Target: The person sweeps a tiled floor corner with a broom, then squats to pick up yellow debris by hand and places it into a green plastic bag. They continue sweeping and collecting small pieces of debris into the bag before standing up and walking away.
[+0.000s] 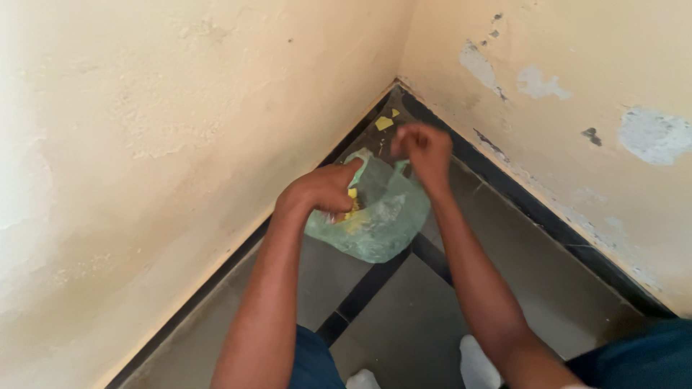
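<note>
A person is crouching in a room corner, looking down at both hands; the left hand [328, 189] is curling closed around the rim of a thin green plastic bag [375, 216], gripping it at the near-left side of the opening; the right hand [425, 150] is pinching the bag's handle loop at the far-right side, fingers bunched together and lifted a little above the other hand; the bag is hanging between the two hands just above the floor [548, 288], its mouth being held open; yellow scraps [352, 209] are showing inside the bag, close to the left hand's knuckles; a few more yellow paper bits [383, 123] are lying on the floor deep in the corner, beyond the bag; the floor is grey tile crossed by a dark strip [367, 284] that is running under the bag; cream walls [180, 108] with flaking patches are meeting behind the hands; white socks [479, 364] are showing at the bottom edge.
</note>
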